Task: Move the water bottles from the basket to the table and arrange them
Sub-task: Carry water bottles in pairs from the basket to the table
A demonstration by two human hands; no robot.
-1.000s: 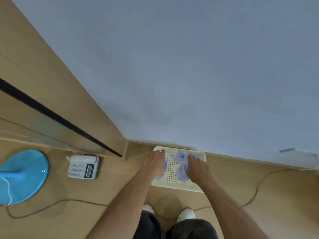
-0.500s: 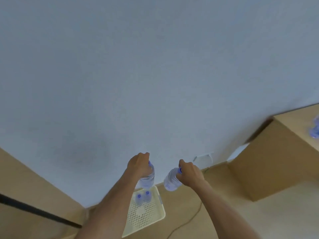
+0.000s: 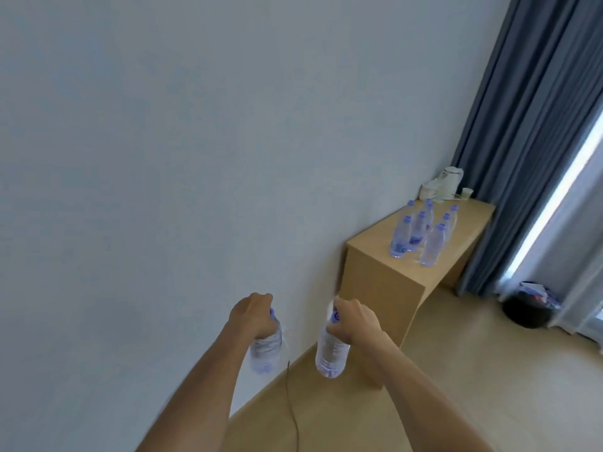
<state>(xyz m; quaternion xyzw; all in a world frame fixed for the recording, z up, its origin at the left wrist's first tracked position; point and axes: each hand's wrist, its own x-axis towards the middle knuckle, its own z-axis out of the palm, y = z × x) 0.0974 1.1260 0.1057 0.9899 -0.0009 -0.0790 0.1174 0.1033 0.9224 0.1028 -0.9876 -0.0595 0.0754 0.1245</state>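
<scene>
Bottles hang from both hands, one each, held by the neck: the left hand (image 3: 253, 313) has its grip clamped on the left bottle (image 3: 266, 350), the right hand (image 3: 354, 321) on the right bottle (image 3: 330, 352). Half a second ago the basket lay below the hands; now it is out of view, and the bench (image 3: 456, 256), then only a cut-off corner, shows whole, well apart from the hands. A cluster of bottles (image 3: 421, 230) stands upright on it; they overlap, so their count is unclear. Blur smears the left bottle, and fingers hide both caps.
</scene>
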